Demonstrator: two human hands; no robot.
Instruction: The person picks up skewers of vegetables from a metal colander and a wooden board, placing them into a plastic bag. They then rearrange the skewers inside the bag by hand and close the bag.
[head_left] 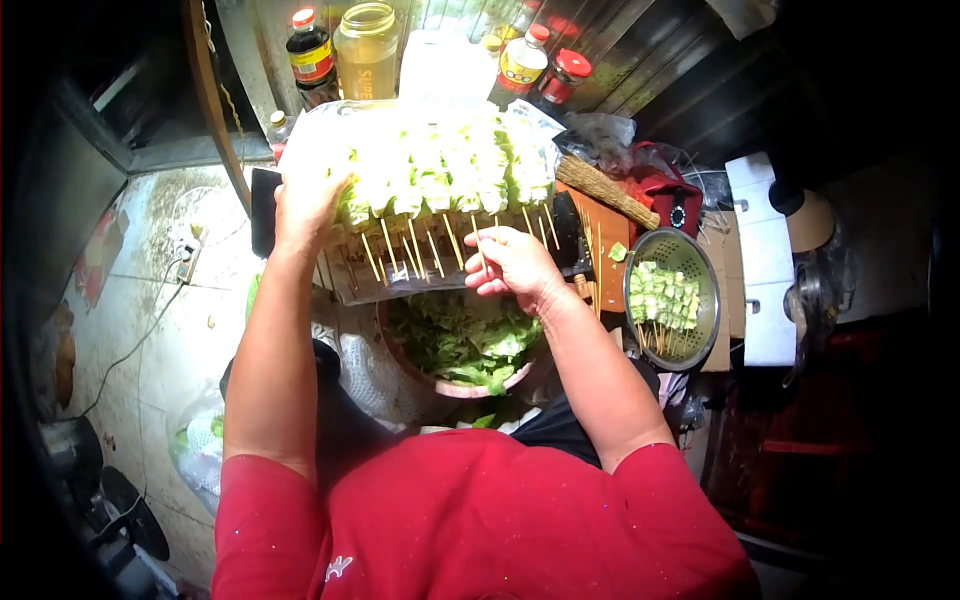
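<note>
**Skewer Tray Handling: Hand and Item Positions**

The left hand (305,200) rests on the left end of the tray (345,285), fingers spread flat over the outermost lettuce skewers (440,175). The palm faces down; the fingers lie apart and press on the greens rather than clamp around anything.

The right hand (510,262) sits at the near edge of the tray, just right of centre. Its fingers are curled together around the bare wooden ends of the skewers that project toward the person. How many sticks are in this grip cannot be determined.

The skewers lie side by side in a row across the tray, leafy ends away from the person, stick ends toward the person. A clear plastic sheet (545,125) shows around the far and right edges of the row.

Directly below the tray, nearer the person, stands a round bowl (450,388) filled with loose lettuce leaves. To the right, well apart from both hands, a metal colander (700,260) holds further finished skewers.

Behind the tray stand several bottles and jars (365,45), some with red caps. A wooden board (608,270) lies between tray and colander.

The person wears a red shirt (480,520).
</note>
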